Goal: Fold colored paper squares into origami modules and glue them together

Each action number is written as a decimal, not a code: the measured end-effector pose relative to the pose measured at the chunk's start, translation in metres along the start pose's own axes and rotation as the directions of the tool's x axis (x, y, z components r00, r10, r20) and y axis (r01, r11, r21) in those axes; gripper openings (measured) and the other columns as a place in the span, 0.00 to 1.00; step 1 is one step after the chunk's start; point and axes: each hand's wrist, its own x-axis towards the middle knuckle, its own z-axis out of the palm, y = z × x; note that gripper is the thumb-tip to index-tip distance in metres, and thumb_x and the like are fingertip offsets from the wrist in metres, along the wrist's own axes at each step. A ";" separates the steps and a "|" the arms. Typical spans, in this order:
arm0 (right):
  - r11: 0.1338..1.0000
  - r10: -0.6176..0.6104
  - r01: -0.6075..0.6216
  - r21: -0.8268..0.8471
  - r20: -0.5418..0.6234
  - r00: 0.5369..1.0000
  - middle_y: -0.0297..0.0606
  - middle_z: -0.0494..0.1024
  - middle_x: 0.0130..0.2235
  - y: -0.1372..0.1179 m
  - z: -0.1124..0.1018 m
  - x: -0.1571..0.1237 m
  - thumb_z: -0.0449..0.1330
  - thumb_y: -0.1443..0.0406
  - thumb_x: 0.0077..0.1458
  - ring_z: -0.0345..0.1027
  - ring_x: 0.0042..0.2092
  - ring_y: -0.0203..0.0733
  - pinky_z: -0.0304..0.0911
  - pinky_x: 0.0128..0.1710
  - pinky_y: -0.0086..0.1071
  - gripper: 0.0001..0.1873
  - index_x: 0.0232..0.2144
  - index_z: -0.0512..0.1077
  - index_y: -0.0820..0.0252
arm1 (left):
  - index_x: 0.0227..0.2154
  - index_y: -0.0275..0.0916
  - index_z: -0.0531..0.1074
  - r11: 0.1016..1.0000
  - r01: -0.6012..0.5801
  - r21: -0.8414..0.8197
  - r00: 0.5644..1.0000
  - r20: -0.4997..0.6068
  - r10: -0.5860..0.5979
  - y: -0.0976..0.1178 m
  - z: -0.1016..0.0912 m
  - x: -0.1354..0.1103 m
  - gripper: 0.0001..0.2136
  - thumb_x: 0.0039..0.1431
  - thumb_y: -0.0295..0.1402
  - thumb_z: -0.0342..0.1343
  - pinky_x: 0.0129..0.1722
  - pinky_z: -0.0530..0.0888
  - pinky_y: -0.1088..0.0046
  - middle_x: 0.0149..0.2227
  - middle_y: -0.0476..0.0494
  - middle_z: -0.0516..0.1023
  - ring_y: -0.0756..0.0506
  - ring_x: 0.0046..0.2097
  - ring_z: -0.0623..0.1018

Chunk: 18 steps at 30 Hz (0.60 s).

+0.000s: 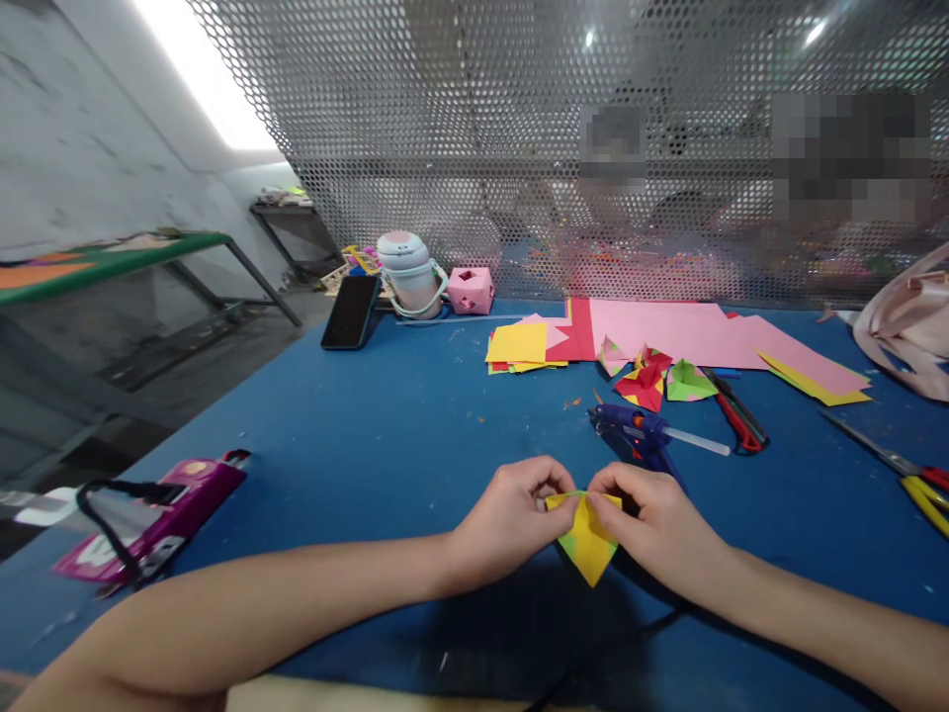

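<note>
A small folded piece of yellow paper with a green patch [587, 542] is pinched between both my hands just above the blue table [386, 425]. My left hand [506, 519] grips its upper left corner with thumb and fingers closed. My right hand [652, 524] grips the upper right corner the same way. The paper's point hangs down toward me. Just beyond my right hand lies a blue glue gun [644, 431].
Folded paper pieces [652, 381], a stack of yellow and pink sheets [534, 346] and large pink sheets [667, 331] lie at the back. A red cutter [741, 415] and yellow-handled scissors [908, 475] are right. A magenta device [159, 514], a phone [350, 311], a jug [409, 272] and a pink cube [471, 290] are left.
</note>
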 end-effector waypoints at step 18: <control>0.671 -0.574 0.568 -0.477 0.150 0.805 0.37 0.67 0.23 0.008 0.004 -0.006 0.44 0.71 0.60 0.57 0.27 0.38 0.52 0.27 0.32 0.16 0.24 0.66 0.61 | 0.19 0.37 0.62 0.919 -0.362 0.154 0.927 0.167 0.337 -0.006 -0.001 -0.006 0.06 0.46 0.21 0.49 0.30 0.65 0.76 0.24 0.48 0.68 0.51 0.29 0.68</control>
